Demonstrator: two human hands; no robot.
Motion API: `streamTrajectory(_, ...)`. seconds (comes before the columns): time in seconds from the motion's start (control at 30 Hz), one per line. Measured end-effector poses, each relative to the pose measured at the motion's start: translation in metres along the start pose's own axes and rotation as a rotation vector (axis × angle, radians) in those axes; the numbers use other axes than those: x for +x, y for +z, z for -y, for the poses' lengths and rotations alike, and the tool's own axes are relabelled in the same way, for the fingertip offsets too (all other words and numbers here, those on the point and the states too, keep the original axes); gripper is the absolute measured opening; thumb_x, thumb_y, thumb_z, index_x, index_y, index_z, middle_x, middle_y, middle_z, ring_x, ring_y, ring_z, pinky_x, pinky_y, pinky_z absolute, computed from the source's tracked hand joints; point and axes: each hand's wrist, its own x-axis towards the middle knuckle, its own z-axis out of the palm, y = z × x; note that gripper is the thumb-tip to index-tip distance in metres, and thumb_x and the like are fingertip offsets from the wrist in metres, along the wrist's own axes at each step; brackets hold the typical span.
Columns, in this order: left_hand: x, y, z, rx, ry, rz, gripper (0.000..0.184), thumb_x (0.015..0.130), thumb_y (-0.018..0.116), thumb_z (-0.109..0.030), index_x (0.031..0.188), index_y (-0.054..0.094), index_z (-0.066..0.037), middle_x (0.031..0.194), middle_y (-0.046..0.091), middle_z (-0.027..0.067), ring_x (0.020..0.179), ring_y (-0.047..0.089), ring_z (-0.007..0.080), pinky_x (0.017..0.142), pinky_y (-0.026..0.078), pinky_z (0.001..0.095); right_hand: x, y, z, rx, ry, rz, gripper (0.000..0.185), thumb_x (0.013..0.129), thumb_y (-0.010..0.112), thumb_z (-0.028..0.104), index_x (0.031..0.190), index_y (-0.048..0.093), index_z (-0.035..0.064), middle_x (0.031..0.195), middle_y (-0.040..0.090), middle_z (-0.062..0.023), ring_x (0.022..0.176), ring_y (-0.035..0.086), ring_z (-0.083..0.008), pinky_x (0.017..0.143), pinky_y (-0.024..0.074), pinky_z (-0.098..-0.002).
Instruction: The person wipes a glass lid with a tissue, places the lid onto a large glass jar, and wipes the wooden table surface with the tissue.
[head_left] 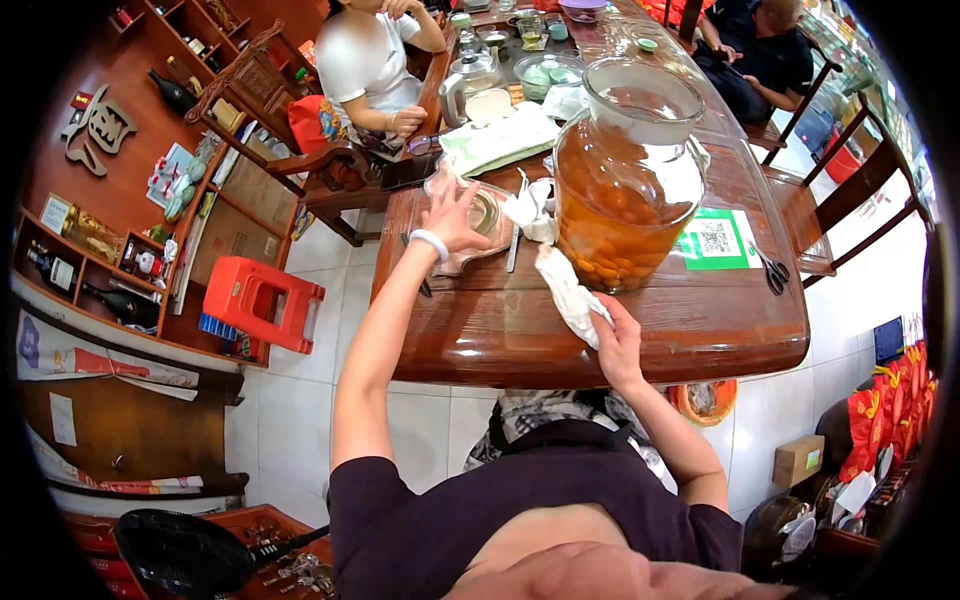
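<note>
My left hand [458,218], with a white bangle at the wrist, reaches over the table with its fingers spread. Beneath and beside it lies a round clear lid-like piece [484,214] on crinkled clear plastic [462,262]; whether the fingertips touch it I cannot tell. My right hand [620,345] is closed on a crumpled white cloth [570,296] at the near side of the table. Just beyond the cloth stands a large open glass jar [630,190], holding amber liquid and orange-brown fruit. Another white crumpled wad [532,208] lies against the jar's left side.
A green QR-code card [718,240] and black scissors [772,270] lie right of the jar. Behind are a folded towel [500,138], a glass kettle [470,85] and teaware. Two people sit along the table. A red stool [262,303] stands on the floor at left.
</note>
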Motion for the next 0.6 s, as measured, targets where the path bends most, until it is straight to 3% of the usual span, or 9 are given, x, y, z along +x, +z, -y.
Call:
streamTrajectory(0.13, -0.005, -0.012, 0.012, -0.04, -0.089, 0.029, 0.092, 0.05, 0.07, -0.031, 0.132, 0.034, -0.011, 0.138, 0.023, 0.0216, 0.125, 0.024, 0.039, 0.101, 0.027, 0.0451, 0.02, 0.023, 0.008, -0.043, -0.049, 0.001, 0.026, 0.085, 0.045, -0.001, 0.11, 0.051, -0.0036, 0.1, 0.058, -0.0044, 0.091, 0.052, -0.0098, 0.08, 0.0399, -0.0217)
streamTrajectory(0.2, -0.006, -0.007, 0.044, -0.467, -0.028, -0.054, 0.086, 0.055, 0.068, -0.029, 0.13, 0.036, -0.004, 0.132, 0.035, 0.0176, 0.119, 0.036, 0.0287, 0.099, 0.03, 0.0341, 0.031, 0.04, 0.014, -0.023, -0.196, -0.017, 0.028, 0.085, 0.041, -0.004, 0.111, 0.051, -0.0038, 0.106, 0.057, -0.0072, 0.098, 0.051, -0.0118, 0.085, 0.0383, -0.023)
streamTrajectory(0.23, -0.016, -0.008, 0.044, -0.83, -0.006, -0.062, 0.076, 0.059, 0.066, -0.016, 0.128, 0.038, -0.001, 0.123, 0.046, 0.0158, 0.115, 0.043, 0.0212, 0.094, 0.035, 0.0279, 0.038, 0.049, 0.018, -0.09, -0.3, 0.007, 0.032, 0.081, 0.041, -0.008, 0.111, 0.05, -0.0037, 0.112, 0.055, -0.0126, 0.103, 0.051, -0.018, 0.089, 0.0372, -0.0261)
streamTrajectory(0.27, -0.027, -0.01, 0.044, -0.825, -0.015, -0.068, 0.076, 0.059, 0.066, -0.016, 0.128, 0.038, -0.001, 0.123, 0.046, 0.0158, 0.115, 0.043, 0.0212, 0.094, 0.035, 0.0279, 0.048, 0.059, 0.019, -0.082, -0.299, 0.016, 0.032, 0.081, 0.041, -0.008, 0.111, 0.05, -0.0037, 0.112, 0.055, -0.0126, 0.103, 0.051, -0.018, 0.089, 0.0372, -0.0261)
streamTrajectory(0.33, -0.049, -0.022, 0.035, -1.071, -0.053, -0.163, 0.069, 0.063, 0.062, -0.01, 0.127, 0.039, 0.001, 0.115, 0.051, 0.0118, 0.107, 0.047, 0.0175, 0.088, 0.039, 0.0265, 0.072, 0.084, 0.019, -0.22, -0.668, 0.086, 0.037, 0.073, 0.045, -0.011, 0.108, 0.052, -0.0022, 0.114, 0.053, -0.0156, 0.106, 0.051, -0.0247, 0.092, 0.0381, -0.0304)
streamTrajectory(0.37, -0.059, -0.028, 0.033, -1.145, -0.1, -0.018, 0.065, 0.064, 0.061, -0.009, 0.125, 0.042, -0.001, 0.109, 0.054, 0.0092, 0.098, 0.051, 0.0146, 0.083, 0.04, 0.0247, 0.086, 0.099, 0.019, -0.318, -0.788, 0.114, 0.035, 0.07, 0.048, -0.011, 0.104, 0.053, -0.0015, 0.111, 0.053, -0.0162, 0.104, 0.051, -0.0269, 0.09, 0.0401, -0.0326)
streamTrajectory(0.4, -0.068, -0.028, 0.022, -1.159, -0.103, -0.082, 0.059, 0.064, 0.06, -0.009, 0.12, 0.046, 0.0, 0.105, 0.055, 0.0064, 0.093, 0.052, 0.0123, 0.08, 0.041, 0.0243, 0.096, 0.114, 0.019, -0.418, -0.907, 0.14, 0.034, 0.067, 0.05, -0.011, 0.1, 0.054, -0.0007, 0.107, 0.053, -0.0167, 0.103, 0.051, -0.0291, 0.087, 0.042, -0.0348)
streamTrajectory(0.53, -0.097, -0.005, 0.023, -1.502, -0.062, -0.196, 0.043, 0.067, 0.053, -0.011, 0.109, 0.051, -0.001, 0.102, 0.055, 0.0037, 0.096, 0.052, 0.0136, 0.082, 0.041, 0.0258, 0.105, 0.151, 0.039, -0.41, -0.926, 0.306, 0.026, 0.067, 0.054, -0.006, 0.092, 0.055, 0.0006, 0.097, 0.053, -0.0129, 0.097, 0.052, -0.0282, 0.081, 0.0439, -0.0357)
streamTrajectory(0.6, -0.111, -0.002, 0.022, -1.606, -0.06, -0.204, 0.058, 0.066, 0.051, -0.01, 0.121, 0.039, -0.003, 0.114, 0.048, 0.0044, 0.107, 0.047, 0.0168, 0.092, 0.038, 0.0293, 0.107, 0.155, 0.051, -0.379, -0.927, 0.441, 0.02, 0.068, 0.057, -0.001, 0.087, 0.056, 0.0012, 0.09, 0.052, -0.0093, 0.09, 0.052, -0.0279, 0.077, 0.0439, -0.0357)
